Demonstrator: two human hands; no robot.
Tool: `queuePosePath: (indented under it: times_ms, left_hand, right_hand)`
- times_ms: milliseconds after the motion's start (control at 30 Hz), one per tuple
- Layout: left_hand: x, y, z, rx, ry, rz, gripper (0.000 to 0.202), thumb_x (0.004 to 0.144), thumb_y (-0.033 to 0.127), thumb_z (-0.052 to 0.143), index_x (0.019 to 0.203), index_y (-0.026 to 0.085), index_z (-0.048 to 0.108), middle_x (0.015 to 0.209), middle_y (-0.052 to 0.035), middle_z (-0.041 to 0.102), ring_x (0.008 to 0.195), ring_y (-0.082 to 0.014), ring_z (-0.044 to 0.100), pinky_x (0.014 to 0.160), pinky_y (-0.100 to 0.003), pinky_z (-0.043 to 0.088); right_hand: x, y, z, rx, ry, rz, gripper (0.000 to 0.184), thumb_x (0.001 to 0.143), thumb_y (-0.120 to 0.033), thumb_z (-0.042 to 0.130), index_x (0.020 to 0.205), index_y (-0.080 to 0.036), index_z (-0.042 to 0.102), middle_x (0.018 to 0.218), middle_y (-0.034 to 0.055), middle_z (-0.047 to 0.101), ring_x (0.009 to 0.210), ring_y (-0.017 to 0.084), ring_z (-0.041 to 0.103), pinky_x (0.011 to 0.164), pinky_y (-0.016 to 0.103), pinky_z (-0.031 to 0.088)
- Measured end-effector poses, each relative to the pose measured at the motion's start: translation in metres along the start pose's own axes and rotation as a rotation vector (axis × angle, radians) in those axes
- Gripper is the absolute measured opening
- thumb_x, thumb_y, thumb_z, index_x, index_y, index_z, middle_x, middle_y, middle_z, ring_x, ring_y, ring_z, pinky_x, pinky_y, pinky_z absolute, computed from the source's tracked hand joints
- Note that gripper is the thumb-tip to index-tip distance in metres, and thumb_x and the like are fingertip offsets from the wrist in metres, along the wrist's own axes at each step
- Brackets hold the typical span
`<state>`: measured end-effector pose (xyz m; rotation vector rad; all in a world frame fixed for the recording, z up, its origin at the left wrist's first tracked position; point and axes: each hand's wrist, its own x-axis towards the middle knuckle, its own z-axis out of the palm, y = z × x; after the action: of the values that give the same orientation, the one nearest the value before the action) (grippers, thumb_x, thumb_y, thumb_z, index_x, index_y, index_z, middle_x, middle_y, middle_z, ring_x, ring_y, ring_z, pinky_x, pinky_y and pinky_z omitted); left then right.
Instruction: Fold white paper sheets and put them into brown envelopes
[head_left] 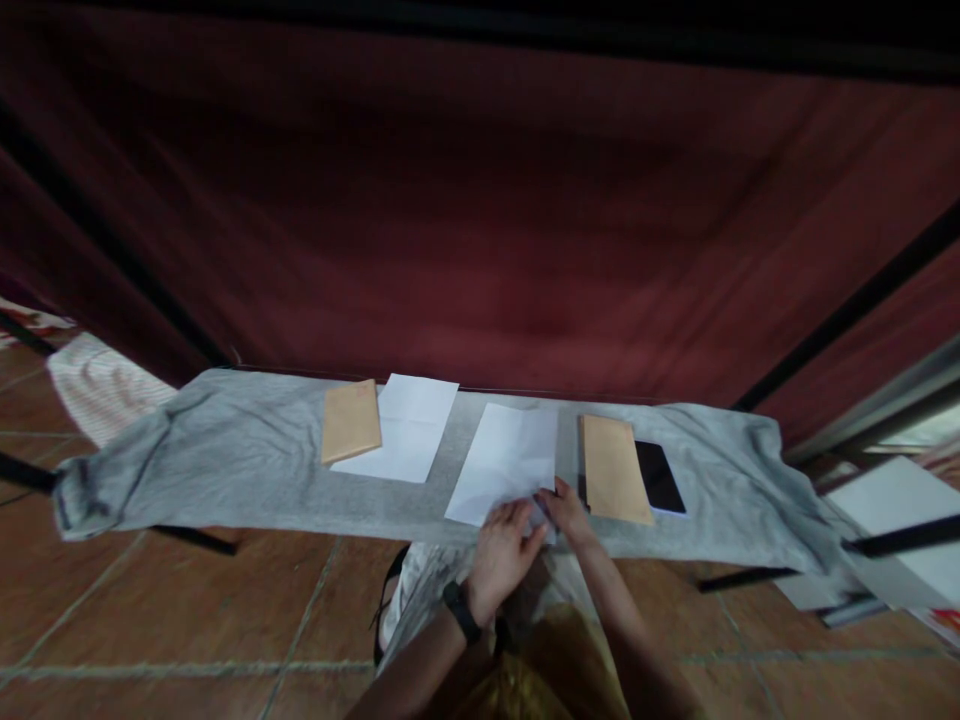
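A white sheet of paper (pixel 506 460) lies on the grey cloth in front of me, its lower right corner bent or folded over. My left hand (pixel 504 550), with a dark watch (pixel 461 612) on the wrist, rests on the sheet's lower edge, fingers laid on it and thumb apart. At the lower right corner, my right hand (pixel 568 512) has its fingers closed on the paper. Part of the folded corner is hidden beneath the hands. Just right of the sheet is a brown envelope (pixel 616 470).
The grey cloth (pixel 240 450) covers a narrow table. A black phone (pixel 660 478) lies beside the right envelope. Farther left, another brown envelope (pixel 351 422) overlaps a second white sheet (pixel 409 430). A dark red curtain (pixel 480 220) hangs behind, between black poles.
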<state>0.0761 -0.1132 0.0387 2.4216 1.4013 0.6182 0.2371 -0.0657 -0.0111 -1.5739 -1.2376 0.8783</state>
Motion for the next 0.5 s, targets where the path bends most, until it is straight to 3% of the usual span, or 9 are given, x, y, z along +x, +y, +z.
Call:
queuePosePath:
  times_ms: [100, 167, 267, 367, 500]
  left_hand:
    - [0.003, -0.037, -0.003, 0.122, 0.113, -0.016, 0.045, 0.101, 0.040, 0.046, 0.140, 0.019, 0.051, 0.151, -0.0139, 0.049, 0.140, -0.0305, 0.045, 0.112, -0.051, 0.040]
    - [0.003, -0.063, 0.001, 0.219, 0.141, -0.052, 0.052, 0.100, 0.041, 0.045, 0.147, 0.018, 0.044, 0.160, -0.0148, 0.037, 0.148, -0.0339, 0.033, 0.115, -0.055, 0.035]
    - [0.000, -0.090, 0.012, 0.303, 0.092, -0.090, 0.057, 0.100, 0.045, 0.046, 0.148, 0.016, 0.044, 0.157, -0.0166, 0.042, 0.147, -0.0350, 0.035, 0.116, -0.056, 0.034]
    - [-0.002, -0.094, 0.023, 0.340, 0.092, -0.086, 0.058, 0.101, 0.045, 0.042, 0.149, 0.012, 0.045, 0.155, -0.0188, 0.044, 0.147, -0.0348, 0.035, 0.118, -0.058, 0.030]
    - [0.015, -0.080, 0.035, 0.326, 0.104, -0.020, 0.055, 0.102, 0.031, 0.035, 0.154, 0.012, 0.037, 0.159, -0.0150, 0.039, 0.151, -0.0277, 0.029, 0.122, -0.053, 0.025]
  right_hand:
    - [0.006, 0.005, -0.009, -0.063, -0.014, 0.009, 0.027, 0.078, -0.033, 0.058, 0.093, -0.015, 0.072, 0.080, 0.0057, 0.074, 0.075, 0.023, 0.068, 0.068, 0.032, 0.055]
    - [0.007, 0.007, -0.012, -0.113, 0.026, 0.018, 0.031, 0.080, -0.027, 0.058, 0.105, -0.015, 0.071, 0.091, 0.0089, 0.075, 0.086, 0.026, 0.069, 0.077, 0.035, 0.055]
    - [0.003, 0.008, -0.012, -0.284, 0.156, -0.012, 0.048, 0.083, -0.021, 0.056, 0.131, -0.014, 0.061, 0.115, 0.0165, 0.070, 0.104, 0.029, 0.066, 0.090, 0.041, 0.052]
    - [-0.003, 0.007, -0.002, -0.579, 0.252, -0.192, 0.054, 0.092, -0.023, 0.050, 0.145, -0.012, 0.048, 0.135, 0.0207, 0.060, 0.121, 0.031, 0.058, 0.100, 0.047, 0.047]
    - [-0.002, 0.003, 0.028, -0.689, 0.125, -0.437, 0.048, 0.104, -0.028, 0.034, 0.146, -0.011, 0.049, 0.148, 0.0177, 0.052, 0.137, 0.026, 0.048, 0.110, 0.045, 0.042]
